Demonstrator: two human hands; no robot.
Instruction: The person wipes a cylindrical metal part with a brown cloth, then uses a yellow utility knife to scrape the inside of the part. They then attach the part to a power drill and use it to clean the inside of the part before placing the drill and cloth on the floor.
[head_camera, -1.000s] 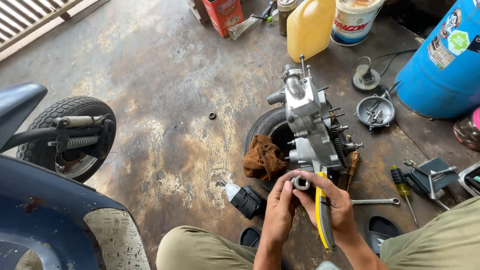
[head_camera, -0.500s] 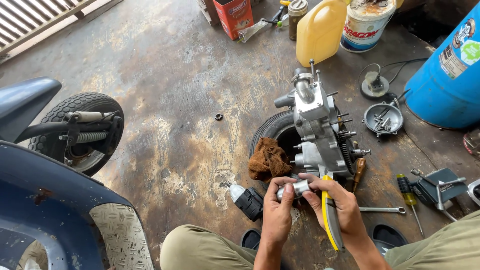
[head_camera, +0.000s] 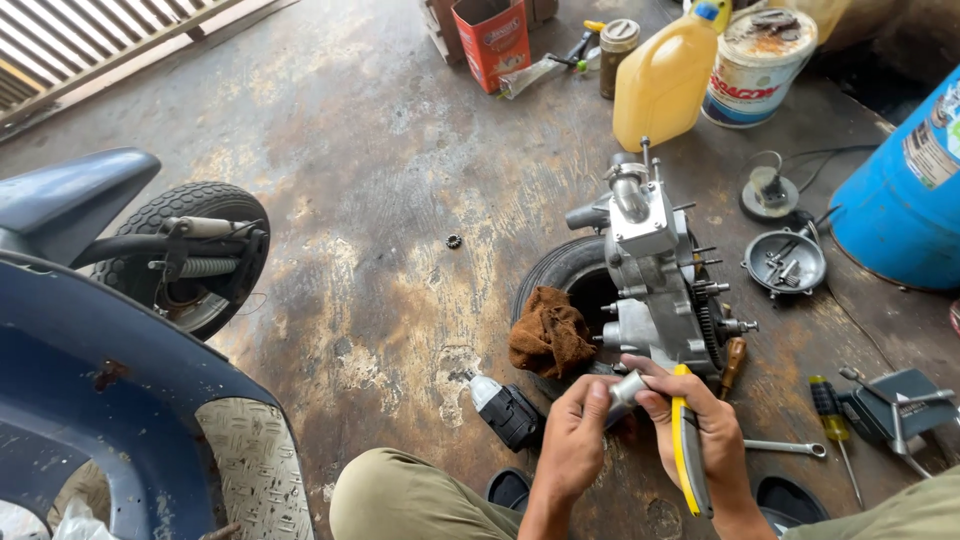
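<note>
Both hands now off the engine (head_camera: 655, 290), left hand (head_camera: 575, 435) and right hand (head_camera: 700, 430) gripping metal sleeve (head_camera: 626, 388).

small silver metal cylinder (head_camera: 626, 387), pinched between both hands, just below the grey engine block (head_camera: 655, 290)

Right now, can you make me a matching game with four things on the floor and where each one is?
Things:
1. rag
2. jug
3. wrench
4. nut

Places:
A. flat on the floor beside the right hand
B. draped over the tyre rim, left of the engine
C. alone on bare floor between the scooter wheel and the engine
D. upright at the top, next to the white bucket

Pairs: 1-B, 2-D, 3-A, 4-C
</note>
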